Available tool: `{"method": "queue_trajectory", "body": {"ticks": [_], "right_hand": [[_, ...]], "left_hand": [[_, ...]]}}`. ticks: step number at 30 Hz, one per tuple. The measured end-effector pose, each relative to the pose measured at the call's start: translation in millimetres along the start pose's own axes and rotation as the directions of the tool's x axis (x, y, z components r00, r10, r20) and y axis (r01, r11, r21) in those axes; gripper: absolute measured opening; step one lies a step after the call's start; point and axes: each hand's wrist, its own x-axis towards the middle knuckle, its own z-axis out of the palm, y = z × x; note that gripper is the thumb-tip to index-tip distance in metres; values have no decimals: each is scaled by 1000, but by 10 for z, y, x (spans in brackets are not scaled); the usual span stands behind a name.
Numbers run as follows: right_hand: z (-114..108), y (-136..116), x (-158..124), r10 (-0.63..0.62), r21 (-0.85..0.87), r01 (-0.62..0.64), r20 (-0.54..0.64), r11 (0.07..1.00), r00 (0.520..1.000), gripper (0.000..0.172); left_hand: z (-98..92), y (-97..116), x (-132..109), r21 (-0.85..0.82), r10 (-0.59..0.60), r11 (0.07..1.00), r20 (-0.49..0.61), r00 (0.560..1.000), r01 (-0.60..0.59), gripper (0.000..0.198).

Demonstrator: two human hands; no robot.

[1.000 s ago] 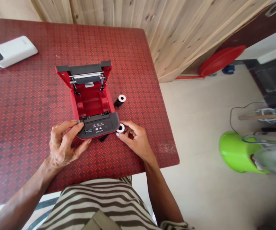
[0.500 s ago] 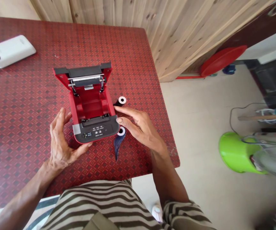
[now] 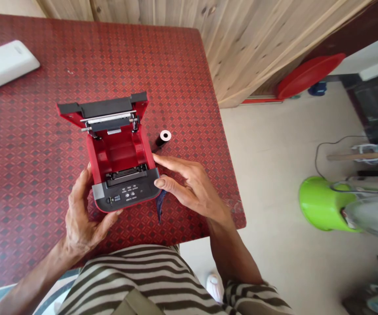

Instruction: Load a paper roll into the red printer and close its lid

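Cupping one red printer (image 3: 120, 168) from both sides: left hand (image 3: 82, 216) lying loosely spread against its left wall and front corner, right hand (image 3: 189, 188) stretching flat with fingers wide against its right side, gripping nothing. Sitting near the front of one red patterned table (image 3: 182, 70), lid standing open. Lying just beside: one black roll (image 3: 163, 137) past the right fingers, one dark strip (image 3: 159, 204) under them. Resting far left: one white device (image 3: 5, 64).
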Motion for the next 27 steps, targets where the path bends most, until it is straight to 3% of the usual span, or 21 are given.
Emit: {"method": "queue_trajectory", "body": {"ticks": [5, 7, 9, 11, 13, 14, 18, 20, 23, 27], "right_hand": [[-63, -11, -25, 25, 0, -25, -20, 1000, 999, 44], [-141, 61, 27, 56, -7, -58, -134, 998, 989, 34], [-211, 213, 130, 59, -68, -84, -309, 994, 949, 25], [-235, 425, 275, 15, -164, -91, -416, 982, 909, 30], [-193, 648, 433, 18, -174, -81, -340, 981, 940, 51], [-153, 743, 504, 21, -166, -74, -304, 983, 953, 53], [-22, 873, 630, 16, -132, -61, -321, 989, 947, 32], [-65, 721, 568, -14, -96, -20, -343, 995, 939, 28], [-252, 220, 364, -114, -80, 92, -324, 992, 939, 27], [-373, -527, 184, -168, -163, 156, -60, 974, 984, 34]], "left_hand": [[-55, -12, 9, -32, 86, 996, 22, 996, -85, 108], [-79, -55, 57, 26, 146, 989, 33, 989, -147, 111], [-93, -89, 111, 119, 216, 969, 33, 976, -218, 113], [-93, -100, 162, 195, 293, 936, 23, 956, -292, 113], [-82, -90, 200, 226, 353, 911, 10, 935, -346, 113], [-74, -80, 213, 228, 366, 906, 9, 931, -358, 111], [-46, -53, 231, 204, 356, 915, 0, 934, -349, 109], [-37, -54, 226, 187, 331, 927, -7, 944, -324, 107], [-28, -60, 215, 174, 323, 932, -7, 947, -316, 106], [-25, -52, 199, 160, 294, 943, 13, 956, -292, 100]]}}
